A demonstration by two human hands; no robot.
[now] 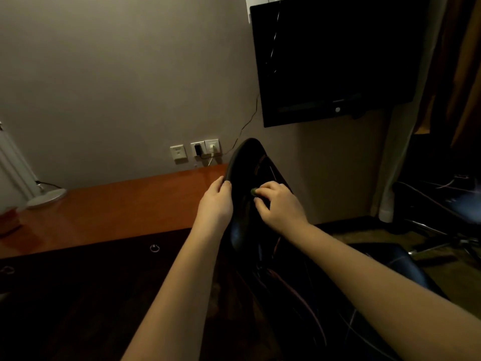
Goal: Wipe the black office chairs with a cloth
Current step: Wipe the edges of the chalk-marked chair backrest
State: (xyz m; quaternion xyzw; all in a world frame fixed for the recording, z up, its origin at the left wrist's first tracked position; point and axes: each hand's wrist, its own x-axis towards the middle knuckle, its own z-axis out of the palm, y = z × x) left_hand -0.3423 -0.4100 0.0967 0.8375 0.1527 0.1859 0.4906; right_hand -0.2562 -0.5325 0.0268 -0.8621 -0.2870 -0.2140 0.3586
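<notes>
The black office chair (247, 162) stands in the middle, just beside the right end of the orange table (117, 212), its curved back seen edge-on and tilted; the left hand (217, 201) grips the left rim of that back, fingers curled round the edge; the right hand (279, 207) rests on the back's right face, fingers bunched and clamped on a cloth (253, 192), of which only a small greenish bit shows at the fingertips; wall sockets (195, 151) sit on the far wall above the table; a dark screen (333, 56) hangs far right; a round lamp base (46, 198) stands at the table's far left; a second chair (442, 220), blurred, stands well apart on the right.
</notes>
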